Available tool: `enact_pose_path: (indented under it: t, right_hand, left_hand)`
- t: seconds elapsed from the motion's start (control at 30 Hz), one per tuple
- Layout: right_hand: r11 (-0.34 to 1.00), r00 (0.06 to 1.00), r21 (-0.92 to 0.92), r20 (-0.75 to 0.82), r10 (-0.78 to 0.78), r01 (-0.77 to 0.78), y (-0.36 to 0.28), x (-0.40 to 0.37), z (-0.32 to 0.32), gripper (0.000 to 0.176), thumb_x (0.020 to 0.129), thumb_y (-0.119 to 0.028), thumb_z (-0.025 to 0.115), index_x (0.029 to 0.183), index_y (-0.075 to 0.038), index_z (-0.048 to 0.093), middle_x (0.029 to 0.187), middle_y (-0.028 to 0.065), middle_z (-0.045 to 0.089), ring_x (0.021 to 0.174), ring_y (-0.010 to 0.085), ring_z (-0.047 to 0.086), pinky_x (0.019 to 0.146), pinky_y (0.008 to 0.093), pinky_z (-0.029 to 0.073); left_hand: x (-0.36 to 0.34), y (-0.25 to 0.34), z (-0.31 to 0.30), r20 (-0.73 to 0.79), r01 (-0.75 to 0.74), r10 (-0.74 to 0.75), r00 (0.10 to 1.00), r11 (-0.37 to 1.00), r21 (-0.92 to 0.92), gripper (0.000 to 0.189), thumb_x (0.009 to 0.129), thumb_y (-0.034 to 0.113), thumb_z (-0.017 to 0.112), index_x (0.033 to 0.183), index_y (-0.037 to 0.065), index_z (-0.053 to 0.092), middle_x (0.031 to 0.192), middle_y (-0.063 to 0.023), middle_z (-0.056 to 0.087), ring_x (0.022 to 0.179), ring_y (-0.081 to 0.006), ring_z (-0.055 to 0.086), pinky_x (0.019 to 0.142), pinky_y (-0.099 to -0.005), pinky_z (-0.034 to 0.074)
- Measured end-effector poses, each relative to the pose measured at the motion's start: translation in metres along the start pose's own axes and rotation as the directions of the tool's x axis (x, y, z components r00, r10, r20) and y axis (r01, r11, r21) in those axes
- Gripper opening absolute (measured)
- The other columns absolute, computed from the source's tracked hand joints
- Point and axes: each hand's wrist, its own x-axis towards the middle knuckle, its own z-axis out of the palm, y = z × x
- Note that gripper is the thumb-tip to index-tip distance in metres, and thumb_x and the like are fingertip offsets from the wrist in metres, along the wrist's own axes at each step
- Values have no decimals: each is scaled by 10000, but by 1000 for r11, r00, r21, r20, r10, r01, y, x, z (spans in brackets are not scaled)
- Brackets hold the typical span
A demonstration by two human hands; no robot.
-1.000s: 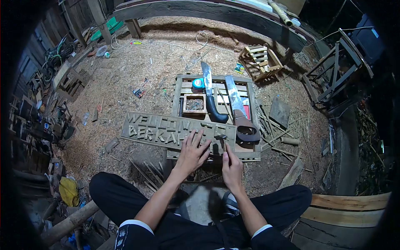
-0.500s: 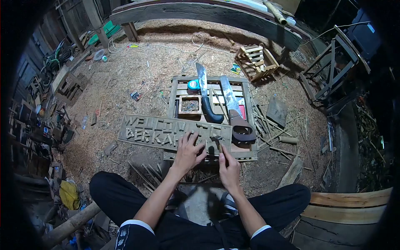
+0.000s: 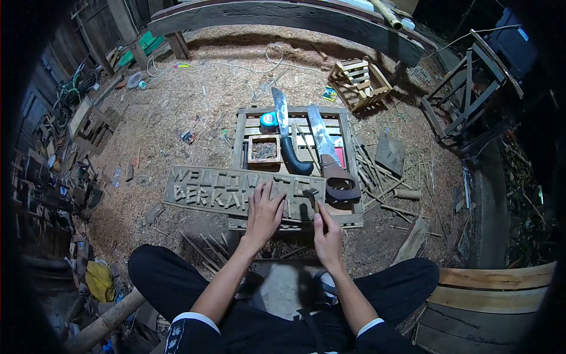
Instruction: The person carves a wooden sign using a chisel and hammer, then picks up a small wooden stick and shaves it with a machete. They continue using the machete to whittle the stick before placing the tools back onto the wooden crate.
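A long wooden sign board [image 3: 177,199] lies across the front of a low slatted table [image 3: 351,130], with raised letters made of small wood strips. My left hand [image 3: 265,213] rests on the board with its fingers stretched out, covering some letters of the lower row. In my right hand [image 3: 328,239] is a small hammer [image 3: 310,193], gripped by its handle, its head over the board's right part. Behind the board stand a square wooden box [image 3: 263,160] of small nails, a machete [image 3: 288,138], a handsaw [image 3: 323,139] and a blue tape measure [image 3: 268,121].
A slatted wooden crate [image 3: 361,85] sits on the shavings-covered floor beyond the table. Thin sticks [image 3: 377,183] and a wood block [image 3: 390,154] lie at its right. A heavy beam [image 3: 283,19] spans the back, and planks [image 3: 489,289] are at my right.
My left hand's fingers have straightened and lie flatter on the board. The hammer head has lifted slightly and shifted a little right. The view has tilted slightly.
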Motion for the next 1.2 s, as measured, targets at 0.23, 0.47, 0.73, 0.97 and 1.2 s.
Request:
enact_pose_path:
  t: [0.23,0.47,0.73,0.97,1.2]
  right_hand:
    - [1000,999,12,30,-20,20,2,7,2,396,1060,-225,546,1380,-1,610,1277,243,679,1185,365,670,996,410,502]
    - [999,998,27,35,-45,44,0,15,8,388,1058,-223,555,1370,-3,621,1272,231,687,1178,356,674,994,404,503]
    - [998,998,38,39,-46,45,7,15,12,378,1055,-219,564,1362,-10,632,1251,237,694,1160,350,680,990,399,505]
    - [998,997,22,46,-55,54,4,12,11,389,1045,-231,590,1384,-44,628,1216,216,717,1103,288,707,960,372,514]
    - [997,997,28,29,-72,72,-2,5,2,363,1040,-206,601,1345,-17,651,1222,222,716,1091,297,712,938,376,525]
  left_hand:
    - [9,0,-4,-26,21,-22,999,998,-53,182,876,171,721,1025,68,737,1433,-212,536,1386,-372,428,1112,-512,348]
    - [14,3,-3,8,45,-45,999,996,-77,161,874,140,712,1003,45,721,1423,-215,538,1384,-378,431,1121,-507,348]
    - [9,-1,10,-47,15,-20,999,993,-120,128,893,103,676,974,5,668,1464,-239,459,1407,-417,376,1117,-527,352]
    - [10,-1,1,11,-34,36,999,995,-97,171,880,122,670,995,-2,647,1458,-242,466,1398,-418,384,1118,-543,340]
    - [9,-2,8,-6,-142,142,990,990,6,173,806,90,694,939,-8,643,1472,-216,492,1356,-409,432,1072,-540,387]
